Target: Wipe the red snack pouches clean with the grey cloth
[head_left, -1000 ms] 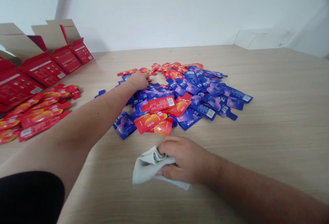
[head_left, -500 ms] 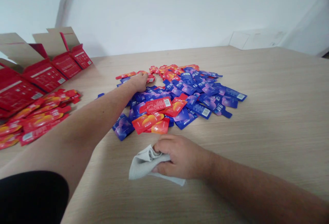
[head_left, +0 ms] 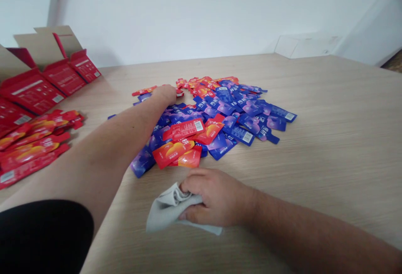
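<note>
A wide heap of flat foil sachets, blue-purple ones (head_left: 224, 110) mixed with red-orange ones (head_left: 184, 130), lies on the wooden table (head_left: 329, 148). My left hand (head_left: 164, 94) reaches over the heap's far left side, resting among the sachets, and its fingers are hidden from view. Near the heap's front edge, my right hand (head_left: 216, 198) grips a crumpled grey cloth (head_left: 166, 211) against the tabletop. The cloth is apart from the nearest sachets.
Open red cardboard boxes (head_left: 31, 91) stand at the left, with a row of red-orange sachets (head_left: 31, 150) in front of them. A dark object (head_left: 40, 236) fills the lower left corner. A white panel (head_left: 304, 47) stands behind the table at the far right.
The whole scene has shifted left in view. My right hand and the cloth have slid slightly left across the table. My left hand stays at the heap.
</note>
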Available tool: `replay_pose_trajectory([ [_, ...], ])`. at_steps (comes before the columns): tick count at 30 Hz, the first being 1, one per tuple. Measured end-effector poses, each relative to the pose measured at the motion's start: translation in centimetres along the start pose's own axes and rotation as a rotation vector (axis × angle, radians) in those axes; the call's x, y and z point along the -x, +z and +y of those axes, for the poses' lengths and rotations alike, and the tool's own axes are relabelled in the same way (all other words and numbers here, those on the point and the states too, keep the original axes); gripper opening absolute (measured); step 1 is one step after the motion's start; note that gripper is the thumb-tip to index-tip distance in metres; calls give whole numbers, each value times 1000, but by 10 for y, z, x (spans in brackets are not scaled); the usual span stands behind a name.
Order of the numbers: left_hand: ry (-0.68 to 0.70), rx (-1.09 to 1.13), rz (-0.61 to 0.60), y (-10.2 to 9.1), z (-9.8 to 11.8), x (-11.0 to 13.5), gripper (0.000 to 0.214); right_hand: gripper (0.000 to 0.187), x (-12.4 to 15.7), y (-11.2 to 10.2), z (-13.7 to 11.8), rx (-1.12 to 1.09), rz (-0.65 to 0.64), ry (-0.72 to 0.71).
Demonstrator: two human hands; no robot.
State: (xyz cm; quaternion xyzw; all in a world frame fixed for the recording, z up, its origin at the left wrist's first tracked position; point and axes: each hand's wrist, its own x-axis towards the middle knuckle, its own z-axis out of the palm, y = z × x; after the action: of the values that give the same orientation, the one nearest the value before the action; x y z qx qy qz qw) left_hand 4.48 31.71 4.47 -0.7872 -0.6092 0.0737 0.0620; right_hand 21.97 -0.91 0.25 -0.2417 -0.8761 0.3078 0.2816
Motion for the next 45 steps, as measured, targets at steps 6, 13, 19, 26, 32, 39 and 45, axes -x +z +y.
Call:
replay_pose_trajectory([
  [6,-57,-59,199,-9,3,27,47,26,0,-2,-1,14,-20,3],
  [13,169,-122,254,-40,11,131,39,24,1,-3,-5,25,-13,12],
  [19,200,-158,217,-34,13,211,38,24,3,0,-7,62,-9,2],
  [26,231,-26,153,-15,-1,229,43,21,5,1,-7,87,-14,29],
  [32,54,96,241,-15,-55,197,42,21,4,2,-7,43,-5,51],
  [39,-153,100,208,-3,-135,82,60,19,2,6,-9,-43,-27,208],
  [45,-122,106,38,17,-150,-22,109,25,-3,1,-11,-178,-83,325],
])
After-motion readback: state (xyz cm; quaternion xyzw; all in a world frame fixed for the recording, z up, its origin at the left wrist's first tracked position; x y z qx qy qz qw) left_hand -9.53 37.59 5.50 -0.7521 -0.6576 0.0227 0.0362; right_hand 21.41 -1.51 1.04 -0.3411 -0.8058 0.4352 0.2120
